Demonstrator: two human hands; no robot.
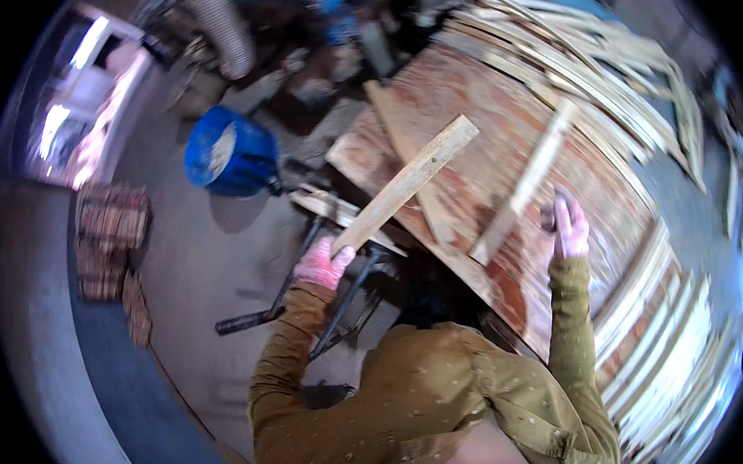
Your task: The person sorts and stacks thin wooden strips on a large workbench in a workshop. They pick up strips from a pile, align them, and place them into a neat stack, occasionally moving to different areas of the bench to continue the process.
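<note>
My left hand [323,263], in a pink glove, is closed on the lower end of a flat wooden slat [411,180]. The slat points up and to the right, its far end over a reddish plywood board [464,83]. Above the right part of that board is my right hand [569,227], gloved in pink with dark fingertips. Its fingers are stretched out, with no wood in them. Left of it, a second, paler slat [526,163] lies slantwise on the board. A third wooden slat [410,156] rests along the board's left side, partly behind the held one.
Long wooden strips [622,80] are heaped at the far right, and more strips [658,344] lie at the near right. A blue bucket [235,155] stands on the floor at left. Bundled wood pieces [110,235] are stacked further left. Dark metal legs [345,299] stand beside my left forearm.
</note>
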